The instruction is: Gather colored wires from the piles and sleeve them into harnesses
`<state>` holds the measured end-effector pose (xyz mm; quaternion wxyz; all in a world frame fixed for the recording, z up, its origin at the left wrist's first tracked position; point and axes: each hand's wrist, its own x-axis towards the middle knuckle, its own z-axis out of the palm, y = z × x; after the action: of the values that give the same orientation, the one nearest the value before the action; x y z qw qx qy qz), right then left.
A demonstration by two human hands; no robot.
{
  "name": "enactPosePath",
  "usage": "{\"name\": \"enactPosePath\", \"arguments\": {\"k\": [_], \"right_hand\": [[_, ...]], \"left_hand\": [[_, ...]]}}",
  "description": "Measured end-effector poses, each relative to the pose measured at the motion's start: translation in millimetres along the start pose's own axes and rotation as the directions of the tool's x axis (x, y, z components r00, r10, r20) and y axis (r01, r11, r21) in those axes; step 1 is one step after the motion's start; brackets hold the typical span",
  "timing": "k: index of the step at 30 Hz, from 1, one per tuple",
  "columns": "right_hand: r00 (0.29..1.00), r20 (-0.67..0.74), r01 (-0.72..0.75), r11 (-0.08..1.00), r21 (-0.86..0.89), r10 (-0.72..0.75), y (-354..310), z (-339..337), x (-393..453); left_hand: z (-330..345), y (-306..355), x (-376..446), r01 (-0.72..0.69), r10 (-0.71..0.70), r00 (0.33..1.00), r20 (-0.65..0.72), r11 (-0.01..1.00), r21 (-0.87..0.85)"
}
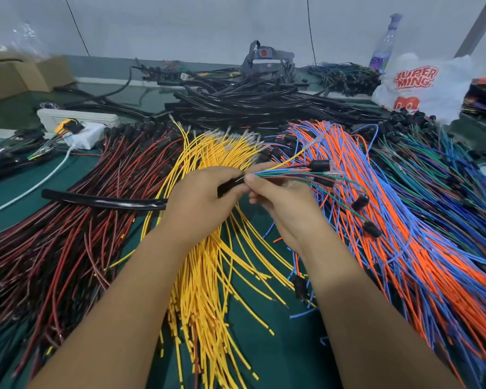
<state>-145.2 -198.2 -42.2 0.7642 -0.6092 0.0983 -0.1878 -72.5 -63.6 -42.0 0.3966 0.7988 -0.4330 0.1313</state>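
Worktop [68,175]: wire piles fanned by colour, likely for easy picking.
Black sleeve [104,202]: trailed left, mouth in left hand [199,192] grip.
Mixed wire bundle [281,171]: pinched by right hand [281,203] at the mouth, apparently to feed.

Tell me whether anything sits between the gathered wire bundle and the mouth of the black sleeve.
Nothing visible does. The left hand grips the black sleeve at its mouth, and the right hand pinches the wire bundle right there. The wires already meet the opening at the fingertips; the yellow pile lies beneath, not between.
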Motion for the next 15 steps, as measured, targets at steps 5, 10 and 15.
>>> {"name": "enactPosePath", "arguments": {"k": [5, 10, 15], "right_hand": [[0.997, 0.074, -0.04, 0.92, 0.389, 0.013, -3.7, 2.7, 1.7], [0.998, -0.058, 0.057, 0.912, 0.407, -0.037, -5.5, -2.5, 5.8], [0.997, -0.049, 0.066, 0.975, 0.211, -0.057, -2.5, -0.3, 6.4]], "left_hand": [[2.1, 0.9, 0.5, 0.08, -0.092, 0.992, -0.084, 0.988, -0.13], [3.2, 2.7, 0.1, 0.099, -0.103, 0.994, -0.044, 0.992, -0.083], [3.6, 3.2, -0.2, 0.066, -0.066, 0.998, 0.017, 0.998, -0.017]]}}
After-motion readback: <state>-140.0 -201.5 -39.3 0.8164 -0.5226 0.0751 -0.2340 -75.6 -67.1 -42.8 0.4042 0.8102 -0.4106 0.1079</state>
